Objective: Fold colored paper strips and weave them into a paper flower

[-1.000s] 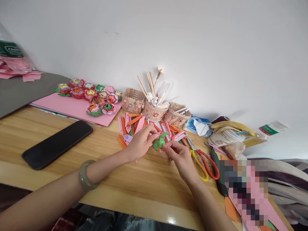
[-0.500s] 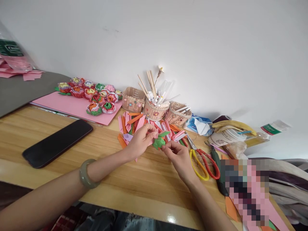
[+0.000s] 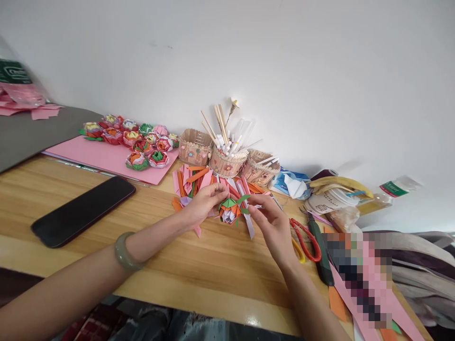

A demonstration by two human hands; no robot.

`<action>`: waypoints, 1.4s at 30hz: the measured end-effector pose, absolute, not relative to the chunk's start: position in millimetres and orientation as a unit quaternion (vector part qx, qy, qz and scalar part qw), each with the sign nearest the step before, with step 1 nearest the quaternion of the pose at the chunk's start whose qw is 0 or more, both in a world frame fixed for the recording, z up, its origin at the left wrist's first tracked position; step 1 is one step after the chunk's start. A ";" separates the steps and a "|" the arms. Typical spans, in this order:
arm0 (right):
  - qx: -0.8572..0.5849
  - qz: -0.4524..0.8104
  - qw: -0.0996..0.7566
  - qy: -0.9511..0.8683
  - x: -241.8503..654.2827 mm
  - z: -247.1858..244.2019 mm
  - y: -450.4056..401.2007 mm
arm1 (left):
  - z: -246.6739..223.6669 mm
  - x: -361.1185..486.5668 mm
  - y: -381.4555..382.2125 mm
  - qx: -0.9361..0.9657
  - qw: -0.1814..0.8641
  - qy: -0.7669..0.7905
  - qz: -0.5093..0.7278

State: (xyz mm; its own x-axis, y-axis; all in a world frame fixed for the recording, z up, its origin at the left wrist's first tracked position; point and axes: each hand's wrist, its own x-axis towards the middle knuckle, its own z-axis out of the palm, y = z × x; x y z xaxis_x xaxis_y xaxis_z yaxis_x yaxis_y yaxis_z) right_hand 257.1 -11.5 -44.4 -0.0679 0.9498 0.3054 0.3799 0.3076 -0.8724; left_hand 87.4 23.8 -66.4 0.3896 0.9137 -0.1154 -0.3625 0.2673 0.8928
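Between my hands is a folded paper flower (image 3: 230, 211), green at the top with orange and pale lilac petals below. My left hand (image 3: 206, 203), with a ring and a green bangle on the wrist, pinches the flower's left side. On its right, my right hand (image 3: 267, 219) has thumb and fingers close together at the green leaf tips; whether they grip a leaf is hard to tell. Folded paper strips (image 3: 188, 180) in pink, orange and lilac lie behind the hands.
Several finished paper flowers (image 3: 113, 136) sit on pink sheets (image 3: 88, 154). A black phone (image 3: 83, 210) lies at left. Woven-looking baskets (image 3: 227, 163) with sticks stand by the wall. Red-handled scissors (image 3: 307, 241), a cup (image 3: 332, 201) and a bottle (image 3: 394, 189) are at right.
The flower has been turned, so its orange and lilac petals now show. My right hand has shifted slightly right and its fingers have loosened from the flower's lower edge.
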 end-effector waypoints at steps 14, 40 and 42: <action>-0.488 0.196 0.440 -0.728 250.5 -52.2 -17.8 | -52.7 86.8 12.3 0.657 0.509 0.390 0.397; -0.390 0.033 0.486 -0.781 245.0 -60.6 -23.0 | -74.8 88.5 10.3 0.775 0.105 0.241 0.574; -0.396 0.029 0.487 -0.778 245.1 -60.4 -22.8 | -75.5 88.2 10.4 0.776 0.103 0.239 0.574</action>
State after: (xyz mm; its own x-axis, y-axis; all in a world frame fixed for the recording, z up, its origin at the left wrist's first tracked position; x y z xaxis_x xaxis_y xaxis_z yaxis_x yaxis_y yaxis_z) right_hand 245.1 -22.8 -60.4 -0.2127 0.6446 0.7343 0.5883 0.6845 -0.4304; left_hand 88.2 10.4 -75.5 0.2273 0.4896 0.8418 0.2521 -0.8645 0.4348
